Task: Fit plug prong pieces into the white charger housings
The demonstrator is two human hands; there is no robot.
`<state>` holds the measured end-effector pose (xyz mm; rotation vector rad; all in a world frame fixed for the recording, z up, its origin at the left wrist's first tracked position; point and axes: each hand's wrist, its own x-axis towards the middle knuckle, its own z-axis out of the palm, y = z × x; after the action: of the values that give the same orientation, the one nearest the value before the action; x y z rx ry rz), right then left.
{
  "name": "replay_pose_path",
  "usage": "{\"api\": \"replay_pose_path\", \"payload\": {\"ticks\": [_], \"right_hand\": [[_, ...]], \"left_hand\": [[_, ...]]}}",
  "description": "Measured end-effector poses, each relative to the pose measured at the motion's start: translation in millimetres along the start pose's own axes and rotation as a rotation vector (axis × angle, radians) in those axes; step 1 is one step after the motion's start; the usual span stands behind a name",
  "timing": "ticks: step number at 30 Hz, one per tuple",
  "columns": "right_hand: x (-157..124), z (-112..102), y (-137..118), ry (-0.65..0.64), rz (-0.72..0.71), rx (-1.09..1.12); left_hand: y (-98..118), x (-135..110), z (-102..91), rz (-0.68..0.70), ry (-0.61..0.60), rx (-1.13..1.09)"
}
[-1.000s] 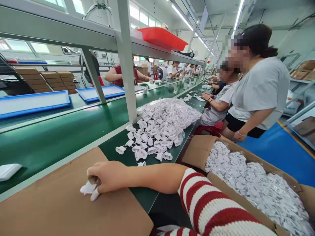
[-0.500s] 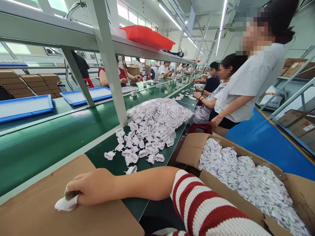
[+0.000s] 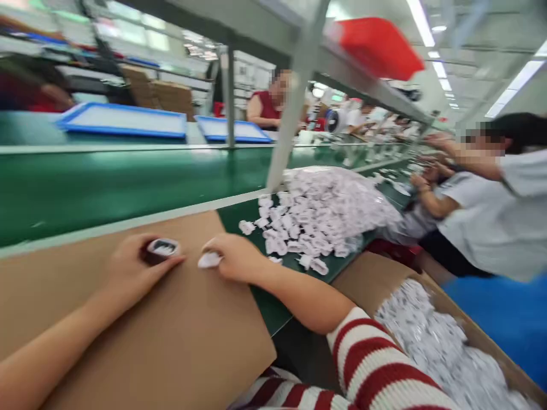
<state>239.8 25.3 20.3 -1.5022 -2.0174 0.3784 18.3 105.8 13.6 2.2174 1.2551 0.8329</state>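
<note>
Over the cardboard sheet (image 3: 183, 319), my left hand (image 3: 132, 265) grips a white plug housing (image 3: 163, 247) between thumb and fingers. Its oval open end faces up, with dark and metallic parts showing inside. Just to the right, my right hand (image 3: 239, 256) is closed on a small white cloth (image 3: 209, 260) that pokes out below its fingertips. The two hands are close but apart. Beyond my right hand, many loose white plug housings (image 3: 294, 228) lie on the green bench, spilling from a clear plastic bag (image 3: 354, 199).
A cardboard box (image 3: 376, 267) of bagged white parts stands at the lower right. A metal post (image 3: 294, 102) rises behind the pile, under a shelf with a red tray (image 3: 380, 48). Blue-rimmed trays (image 3: 123, 121) lie across the green conveyor (image 3: 106, 176). Co-workers sit and stand at the right.
The view has swung left. My left hand has come into view holding a plug housing. My right hand, still on the cloth, is now nearer the sheet's right edge. The standing co-worker's arm now reaches forward.
</note>
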Motion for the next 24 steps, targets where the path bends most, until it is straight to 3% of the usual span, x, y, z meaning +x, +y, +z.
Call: {"api": "replay_pose_path", "payload": {"ticks": [1, 2, 4, 6, 11, 17, 20, 24], "right_hand": [[0, -1, 3, 0.084, 0.053, 0.028], [1, -1, 6, 0.102, 0.062, 0.045], [4, -1, 10, 0.170, 0.071, 0.116], [5, 3, 9, 0.203, 0.071, 0.242], [2, 20, -10, 0.234, 0.145, 0.535], [5, 30, -15, 0.150, 0.350, 0.880], [5, 31, -13, 0.070, 0.439, 1.050], [5, 33, -13, 0.055, 0.455, 1.056]], "left_hand": [[-8, -5, 1.1, -0.096, 0.025, 0.020], [-13, -9, 0.7, -0.093, -0.078, 0.030], [-17, -15, -3.0, -0.037, -0.158, -0.007], [-15, -18, -7.1, -0.011, -0.221, -0.084], [-2, -30, -5.2, -0.170, -0.287, -0.291], [4, -35, -0.6, -0.231, -0.264, -0.393], [2, -34, -1.6, -0.192, -0.305, -0.369], [-4, -34, -1.4, -0.091, -0.338, -0.398]]}}
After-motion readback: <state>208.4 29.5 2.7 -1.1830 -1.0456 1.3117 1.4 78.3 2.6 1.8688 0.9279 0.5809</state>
